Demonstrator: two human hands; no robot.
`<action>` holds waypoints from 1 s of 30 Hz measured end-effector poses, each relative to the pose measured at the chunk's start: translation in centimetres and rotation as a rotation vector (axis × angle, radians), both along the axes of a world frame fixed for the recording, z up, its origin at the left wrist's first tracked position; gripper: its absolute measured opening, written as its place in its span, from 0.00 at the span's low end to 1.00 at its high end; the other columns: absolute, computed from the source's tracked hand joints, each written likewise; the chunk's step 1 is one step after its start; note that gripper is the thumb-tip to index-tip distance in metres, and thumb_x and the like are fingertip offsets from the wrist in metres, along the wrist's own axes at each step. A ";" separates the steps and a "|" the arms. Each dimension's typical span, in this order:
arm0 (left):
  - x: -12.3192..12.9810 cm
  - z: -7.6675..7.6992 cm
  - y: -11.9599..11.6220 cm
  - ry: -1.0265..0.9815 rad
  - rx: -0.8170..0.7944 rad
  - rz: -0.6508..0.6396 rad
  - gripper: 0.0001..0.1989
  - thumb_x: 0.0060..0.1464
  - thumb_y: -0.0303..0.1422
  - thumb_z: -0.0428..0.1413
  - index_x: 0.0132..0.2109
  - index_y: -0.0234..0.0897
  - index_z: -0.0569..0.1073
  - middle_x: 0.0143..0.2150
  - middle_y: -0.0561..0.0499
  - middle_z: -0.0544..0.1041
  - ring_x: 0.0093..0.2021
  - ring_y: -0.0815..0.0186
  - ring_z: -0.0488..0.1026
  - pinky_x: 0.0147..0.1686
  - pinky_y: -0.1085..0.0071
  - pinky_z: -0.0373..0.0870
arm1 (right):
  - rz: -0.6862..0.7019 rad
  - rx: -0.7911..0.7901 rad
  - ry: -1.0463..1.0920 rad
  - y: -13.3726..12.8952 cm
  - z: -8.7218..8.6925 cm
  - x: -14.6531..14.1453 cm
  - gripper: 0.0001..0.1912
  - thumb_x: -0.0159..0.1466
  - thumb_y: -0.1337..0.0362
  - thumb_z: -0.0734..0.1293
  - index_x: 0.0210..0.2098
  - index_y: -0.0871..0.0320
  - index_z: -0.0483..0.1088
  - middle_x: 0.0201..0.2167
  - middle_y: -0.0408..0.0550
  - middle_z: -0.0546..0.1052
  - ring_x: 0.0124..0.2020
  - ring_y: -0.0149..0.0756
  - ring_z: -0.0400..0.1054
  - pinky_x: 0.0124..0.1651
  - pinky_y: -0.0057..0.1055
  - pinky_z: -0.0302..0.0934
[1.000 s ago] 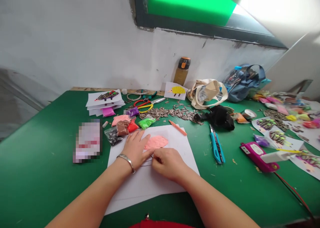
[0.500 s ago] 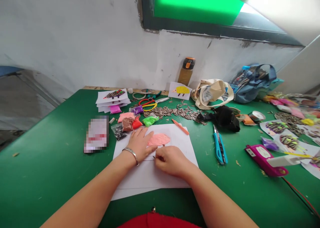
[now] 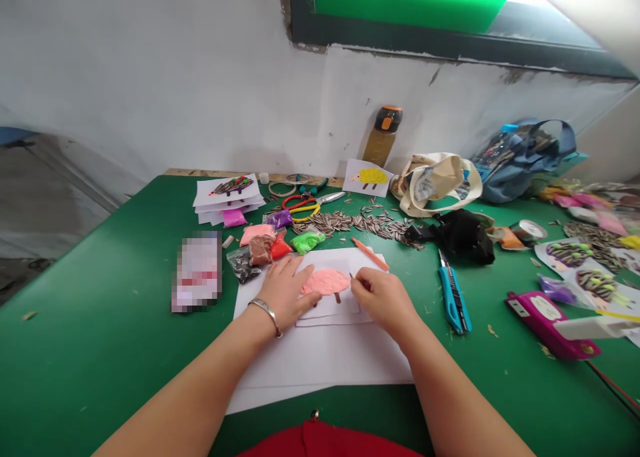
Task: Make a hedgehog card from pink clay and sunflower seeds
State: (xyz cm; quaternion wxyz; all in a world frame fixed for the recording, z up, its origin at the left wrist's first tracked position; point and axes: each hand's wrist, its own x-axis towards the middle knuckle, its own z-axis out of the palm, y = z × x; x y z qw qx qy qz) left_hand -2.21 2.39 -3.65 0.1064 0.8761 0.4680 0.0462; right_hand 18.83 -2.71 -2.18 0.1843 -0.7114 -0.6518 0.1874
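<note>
Nearest us, our left hand (image 3: 285,297) lay flat and open on the white paper sheet (image 3: 320,357), its fingers spread and holding nothing. Our right hand (image 3: 383,303) was curled into a pinch around a thin dark sliver (image 3: 351,275), too small to identify. Between the hands, on a smaller paper piece (image 3: 333,312) atop the sheet, sat the pink clay patch (image 3: 325,282), with one brown stub (image 3: 337,297) showing below it. That much was laid down, while no seeds yet lay on the pink. An orange stick (image 3: 370,254) rested across the sheet's far edge. Just beyond the sheet lay six clay bags, one each of pink (image 3: 257,233), brown (image 3: 261,250), red (image 3: 280,247), green (image 3: 307,241), purple (image 3: 279,219) and magenta (image 3: 234,218), plus one bag of dark seeds (image 3: 243,265). Farther beyond the sheet were one loose heap of striped sunflower seeds (image 3: 350,222), one pair of scissors (image 3: 313,203), one paper stack (image 3: 227,197) and one yellow hedgehog card (image 3: 367,177). Right of the sheet lay one blue utility knife (image 3: 454,300) and two seed-covered pictures (image 3: 570,253).
</note>
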 end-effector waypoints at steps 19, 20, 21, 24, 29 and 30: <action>-0.5 -0.4 0.7 -0.042 -0.011 -0.038 0.21 0.59 0.37 0.47 0.57 0.36 0.69 0.60 0.39 0.66 0.61 0.49 0.58 0.59 0.50 0.56 | -0.077 -0.177 -0.139 0.1 -0.3 0.9 0.13 0.60 0.60 0.61 0.21 0.56 0.63 0.19 0.42 0.70 0.22 0.30 0.58 0.25 0.28 0.40; -0.5 -0.4 0.7 -0.044 -0.010 -0.039 0.21 0.59 0.37 0.48 0.57 0.36 0.70 0.60 0.40 0.66 0.61 0.49 0.58 0.59 0.50 0.56 | -0.076 -0.181 -0.137 0.1 -0.3 0.9 0.14 0.60 0.59 0.61 0.20 0.56 0.63 0.19 0.42 0.70 0.21 0.30 0.58 0.25 0.28 0.41; -0.5 -0.4 0.7 -0.046 -0.007 -0.040 0.21 0.59 0.37 0.48 0.57 0.36 0.69 0.60 0.40 0.66 0.61 0.49 0.59 0.59 0.50 0.56 | -0.076 -0.186 -0.130 0.1 -0.2 1.0 0.14 0.60 0.57 0.62 0.20 0.56 0.63 0.19 0.42 0.70 0.21 0.30 0.58 0.25 0.28 0.41; -0.5 -0.5 0.7 -0.046 0.011 -0.046 0.21 0.58 0.37 0.48 0.57 0.37 0.69 0.60 0.40 0.66 0.61 0.49 0.59 0.59 0.50 0.56 | -0.094 -0.201 -0.117 0.0 -0.1 0.9 0.17 0.61 0.54 0.61 0.20 0.55 0.63 0.18 0.42 0.70 0.22 0.31 0.58 0.25 0.28 0.41; -0.5 -0.5 0.8 -0.016 0.022 -0.061 0.21 0.58 0.37 0.48 0.57 0.36 0.69 0.60 0.39 0.66 0.60 0.48 0.59 0.59 0.49 0.56 | -0.097 0.032 -0.120 -0.4 -0.2 0.1 0.15 0.64 0.57 0.58 0.24 0.55 0.65 0.23 0.42 0.70 0.25 0.31 0.60 0.27 0.28 0.46; -0.5 -0.5 0.9 -0.015 0.025 -0.067 0.21 0.58 0.37 0.49 0.57 0.35 0.69 0.59 0.39 0.66 0.60 0.48 0.59 0.59 0.49 0.57 | -0.049 0.097 -0.093 -0.6 -0.2 -0.2 0.14 0.65 0.59 0.57 0.26 0.56 0.67 0.25 0.43 0.70 0.27 0.31 0.61 0.29 0.28 0.48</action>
